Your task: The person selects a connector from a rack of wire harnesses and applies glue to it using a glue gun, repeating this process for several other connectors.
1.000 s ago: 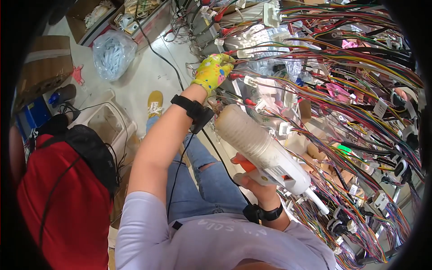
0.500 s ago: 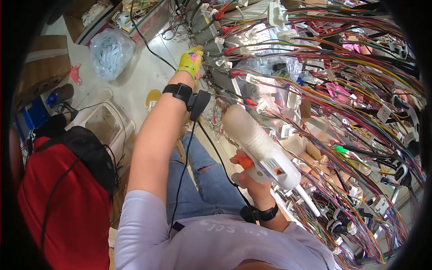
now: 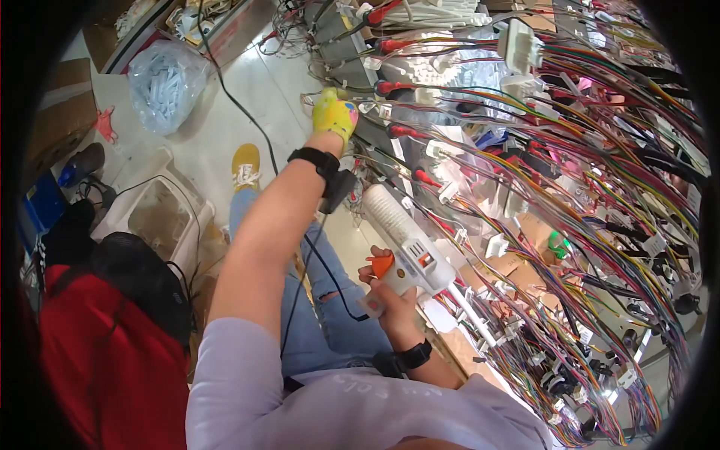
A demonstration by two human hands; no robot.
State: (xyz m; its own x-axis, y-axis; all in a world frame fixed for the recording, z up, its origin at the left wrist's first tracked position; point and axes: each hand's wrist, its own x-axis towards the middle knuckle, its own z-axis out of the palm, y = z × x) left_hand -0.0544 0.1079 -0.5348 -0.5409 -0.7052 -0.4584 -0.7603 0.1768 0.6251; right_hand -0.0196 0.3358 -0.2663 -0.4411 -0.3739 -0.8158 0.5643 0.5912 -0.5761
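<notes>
My left hand [image 3: 334,118], in a yellow patterned glove, is closed around thin wires at the left edge of the hanging harnesses. Its fingertips are partly hidden. Lower down, my right hand [image 3: 396,307] grips a white hot glue gun [image 3: 424,259] by the handle, fingers at its orange trigger [image 3: 382,265]. The gun's ribbed, wrapped front points up and left, toward the left hand but apart from it. A white glue stick [image 3: 472,315] sticks out of its back. Beside the left hand, red-capped clips [image 3: 394,88] hold bundles of coloured wires [image 3: 555,105] with white connectors.
Harness bundles fill the right side. A black cord [image 3: 247,112] runs across the floor. At left are a clear bag of white parts [image 3: 166,86], a pale plastic stool [image 3: 161,206], a cardboard box [image 3: 66,105] and a red cloth [image 3: 112,360].
The view has shifted. The glue gun has moved down and left, with its front nearer my left wrist. My left hand stays at the harness edge, a little lower in the picture.
</notes>
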